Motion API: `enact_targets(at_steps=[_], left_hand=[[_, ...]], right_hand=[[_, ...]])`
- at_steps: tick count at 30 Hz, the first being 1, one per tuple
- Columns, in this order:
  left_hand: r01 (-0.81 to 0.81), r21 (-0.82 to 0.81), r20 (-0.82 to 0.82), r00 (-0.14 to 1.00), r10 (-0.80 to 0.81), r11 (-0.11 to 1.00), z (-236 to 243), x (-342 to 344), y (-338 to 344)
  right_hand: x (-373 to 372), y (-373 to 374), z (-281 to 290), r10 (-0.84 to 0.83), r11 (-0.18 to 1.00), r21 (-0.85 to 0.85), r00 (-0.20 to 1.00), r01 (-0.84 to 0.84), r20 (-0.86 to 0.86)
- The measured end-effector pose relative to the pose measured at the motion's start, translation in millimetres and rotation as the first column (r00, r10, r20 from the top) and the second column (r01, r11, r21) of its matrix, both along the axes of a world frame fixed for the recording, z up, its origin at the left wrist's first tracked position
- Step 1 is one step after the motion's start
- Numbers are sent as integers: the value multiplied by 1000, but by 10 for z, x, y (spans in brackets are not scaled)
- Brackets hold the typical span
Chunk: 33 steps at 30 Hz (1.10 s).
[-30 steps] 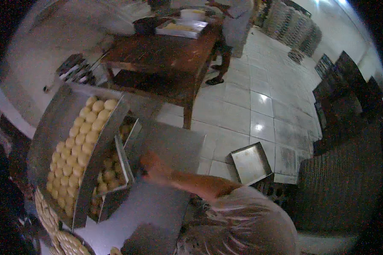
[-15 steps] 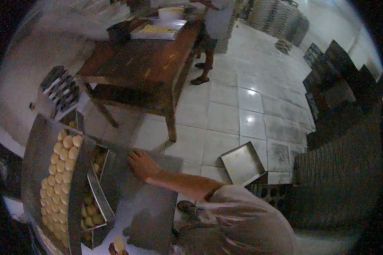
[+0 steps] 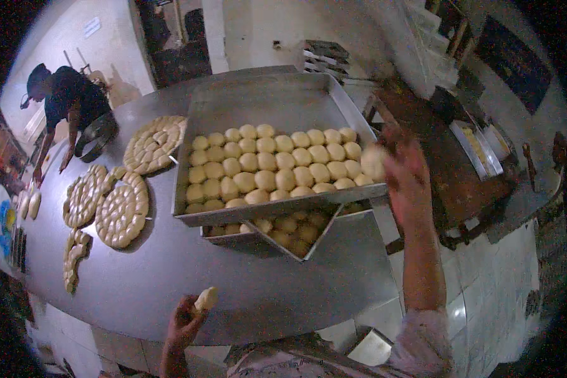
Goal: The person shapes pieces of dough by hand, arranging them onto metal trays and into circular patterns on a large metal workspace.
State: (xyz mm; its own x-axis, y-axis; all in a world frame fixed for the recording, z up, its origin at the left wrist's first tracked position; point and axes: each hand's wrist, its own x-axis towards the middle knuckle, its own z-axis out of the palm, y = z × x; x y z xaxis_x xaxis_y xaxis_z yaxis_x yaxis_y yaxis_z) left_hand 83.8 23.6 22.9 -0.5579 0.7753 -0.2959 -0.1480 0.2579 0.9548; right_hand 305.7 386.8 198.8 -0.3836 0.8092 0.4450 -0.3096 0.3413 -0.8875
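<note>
A metal tray (image 3: pixel 258 104) lies at the middle of the steel table, with rows of round dough balls (image 3: pixel 266 181) filling its nearer part. At its right edge my right hand (image 3: pixel 409 173) is raised, smeared by motion. Its fingers close against a blurred dough ball (image 3: pixel 373 162) over the tray's corner. Low in front, nearer to me, my left hand (image 3: pixel 186 321) grips a small piece of dough (image 3: pixel 206 298) that sticks out above its fingers. Beneath the upper tray, more trays (image 3: pixel 303 255) hold dough balls, one of them set askew and partly hidden.
Round coils of dough pieces (image 3: pixel 121 208) lie on the steel table (image 3: pixel 246 271) to the left. At the far left a person (image 3: pixel 75 104) leans over the table by a round pan (image 3: pixel 97 135). A wooden table (image 3: pixel 466 189) with a tray stands right; another tray (image 3: pixel 370 348) is on the floor.
The view has swung so the dough tray, formerly at the left, is central. My right hand has left the bare table surface and is now at the tray's right edge with a dough ball.
</note>
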Motion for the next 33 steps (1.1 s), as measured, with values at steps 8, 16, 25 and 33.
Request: enact_targets(at_steps=[8,16,25,33], left_hand=[[-34,-97,-442,897,-12,995,304,-65,-322],[156,-29,-673,727,-135,987,363,-559,-431],[113,-195,-421,888,-187,974,119,-1149,-552],[250,-46,-308,918,-251,967,-235,-738,-95]], right_hand=[[-1406,1307,-234,-558,730,663,707,170,434],[-1497,-1192,-691,132,787,436,810,-436,572],[-61,-2283,-1926,72,990,-143,858,3,509],[-74,-1114,-2319,-828,553,708,197,440,524]])
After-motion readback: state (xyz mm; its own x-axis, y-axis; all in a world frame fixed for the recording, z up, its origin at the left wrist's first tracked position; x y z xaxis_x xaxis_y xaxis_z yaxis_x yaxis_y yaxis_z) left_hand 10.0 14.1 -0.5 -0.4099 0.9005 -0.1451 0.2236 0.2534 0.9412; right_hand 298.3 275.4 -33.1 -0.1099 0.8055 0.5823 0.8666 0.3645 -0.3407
